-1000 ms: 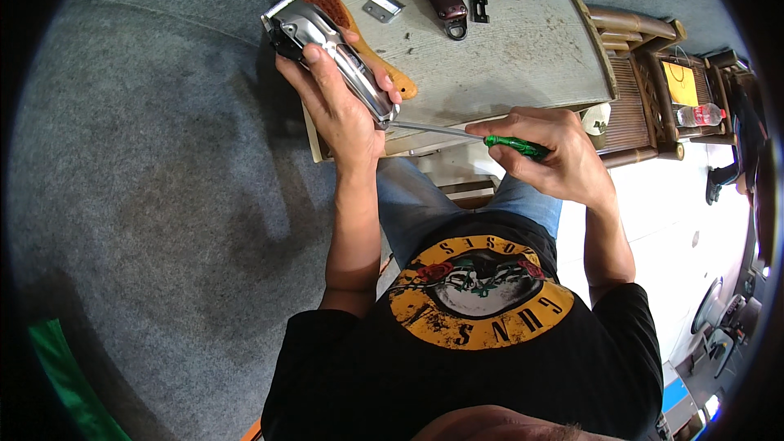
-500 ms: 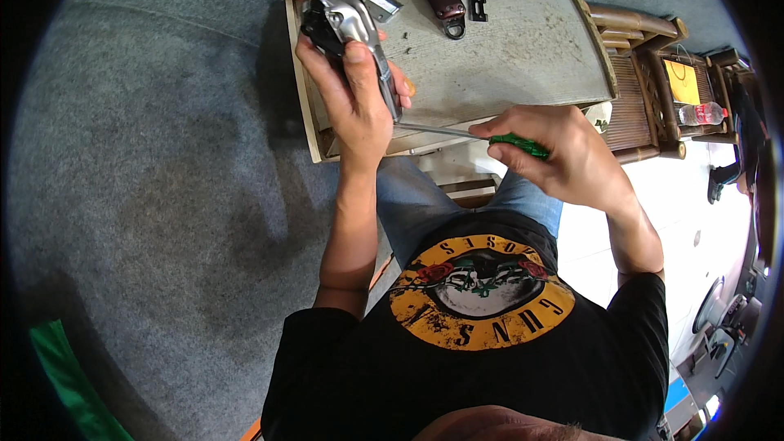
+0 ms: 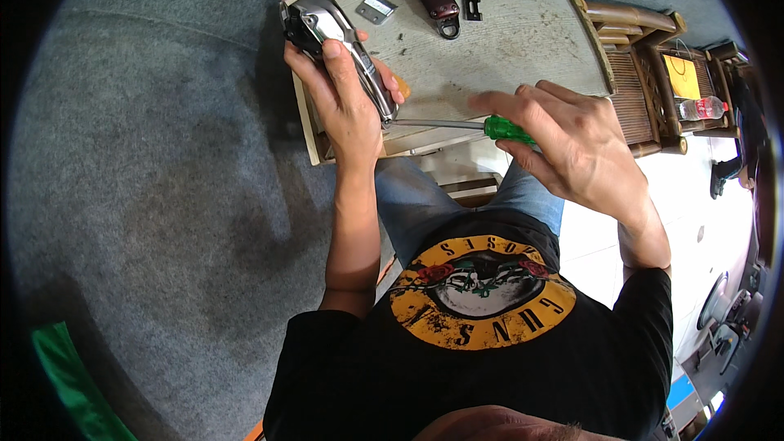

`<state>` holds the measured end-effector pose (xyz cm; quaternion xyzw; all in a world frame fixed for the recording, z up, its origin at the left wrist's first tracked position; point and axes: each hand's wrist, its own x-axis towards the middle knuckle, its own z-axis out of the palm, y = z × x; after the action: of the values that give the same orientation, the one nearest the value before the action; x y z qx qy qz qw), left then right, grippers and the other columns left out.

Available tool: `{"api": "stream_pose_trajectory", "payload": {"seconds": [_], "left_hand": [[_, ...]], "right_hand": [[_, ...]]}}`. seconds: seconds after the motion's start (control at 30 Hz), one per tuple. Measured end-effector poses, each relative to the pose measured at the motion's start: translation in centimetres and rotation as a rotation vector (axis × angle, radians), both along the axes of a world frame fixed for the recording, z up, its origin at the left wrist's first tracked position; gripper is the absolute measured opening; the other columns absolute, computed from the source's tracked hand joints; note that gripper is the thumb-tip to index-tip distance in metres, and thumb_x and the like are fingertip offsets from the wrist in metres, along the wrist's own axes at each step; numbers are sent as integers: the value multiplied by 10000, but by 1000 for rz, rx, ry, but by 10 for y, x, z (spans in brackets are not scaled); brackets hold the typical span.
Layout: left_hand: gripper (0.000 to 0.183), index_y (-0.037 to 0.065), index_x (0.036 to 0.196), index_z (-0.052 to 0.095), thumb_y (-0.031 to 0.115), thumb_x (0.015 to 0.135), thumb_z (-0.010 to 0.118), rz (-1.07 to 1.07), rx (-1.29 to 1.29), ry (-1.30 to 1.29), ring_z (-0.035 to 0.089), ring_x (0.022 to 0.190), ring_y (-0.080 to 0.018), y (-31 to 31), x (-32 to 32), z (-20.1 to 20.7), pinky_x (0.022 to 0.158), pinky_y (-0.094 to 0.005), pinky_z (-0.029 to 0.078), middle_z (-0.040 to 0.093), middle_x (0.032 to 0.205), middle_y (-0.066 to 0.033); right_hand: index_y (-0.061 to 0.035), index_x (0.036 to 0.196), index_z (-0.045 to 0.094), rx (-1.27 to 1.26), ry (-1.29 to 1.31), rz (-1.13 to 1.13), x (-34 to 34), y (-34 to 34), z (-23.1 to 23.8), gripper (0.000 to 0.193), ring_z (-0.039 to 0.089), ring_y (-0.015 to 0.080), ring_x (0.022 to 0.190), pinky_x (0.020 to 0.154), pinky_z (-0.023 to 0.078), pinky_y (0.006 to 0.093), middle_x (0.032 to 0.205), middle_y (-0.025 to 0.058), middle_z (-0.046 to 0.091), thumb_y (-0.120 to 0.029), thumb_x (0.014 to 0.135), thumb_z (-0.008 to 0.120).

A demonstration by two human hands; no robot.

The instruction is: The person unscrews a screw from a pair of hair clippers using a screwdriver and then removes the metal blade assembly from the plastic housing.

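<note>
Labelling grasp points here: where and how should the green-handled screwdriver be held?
Likely best with a wrap grip on its green handle, coming from the person's right: that is the thickest part, while the thin shaft points left, to the near end of the silver clipper.

The left forearm [image 3: 354, 229] ran almost straight forward, and the left hand [image 3: 351, 118] was wrapped in a grip, its thumb [image 3: 340, 69] uppermost. The right forearm [image 3: 643, 233] angled inward; the right hand [image 3: 578, 143] was curled, its blurred index finger [image 3: 514, 106] stretched leftward.
</note>
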<state>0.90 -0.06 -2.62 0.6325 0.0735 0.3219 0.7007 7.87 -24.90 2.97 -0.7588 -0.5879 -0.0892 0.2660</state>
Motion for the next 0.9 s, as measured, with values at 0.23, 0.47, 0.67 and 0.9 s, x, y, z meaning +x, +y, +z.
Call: {"api": "stream_pose_trajectory", "payload": {"seconds": [0.23,0.47,0.67,0.9], "left_hand": [[426,164,1426,216,388,1135,433,25,-28,-10,614,588,-125,-2,-1,-1,448,-287,540,570,1156,-130],[439,171,1433,208,396,1133,436,22,-50,-40,624,615,-122,-3,-2,2,463,-292,561,541,1142,-115],[448,186,1447,200,401,1132,436,1,-37,-66,640,636,-120,-2,-1,0,480,-287,582,527,1111,-111],[457,195,1460,203,404,1130,440,2,-15,-59,648,643,-124,-2,-2,-2,486,-285,590,519,1096,-111]], "right_hand": [[-109,1376,598,-154,115,-87,-10,-2,13,458,711,210,796,629,600,397,916,40,659,-250,957,716],[-113,1405,593,-126,-68,-111,-5,1,13,518,687,211,778,647,586,380,848,55,634,-296,939,728],[-129,1401,608,-101,24,-136,-5,0,8,538,682,204,811,659,578,393,855,41,627,-259,897,746],[-128,1416,602,-64,-101,-108,0,1,4,559,666,213,782,663,575,386,889,35,626,-333,909,721]]}}
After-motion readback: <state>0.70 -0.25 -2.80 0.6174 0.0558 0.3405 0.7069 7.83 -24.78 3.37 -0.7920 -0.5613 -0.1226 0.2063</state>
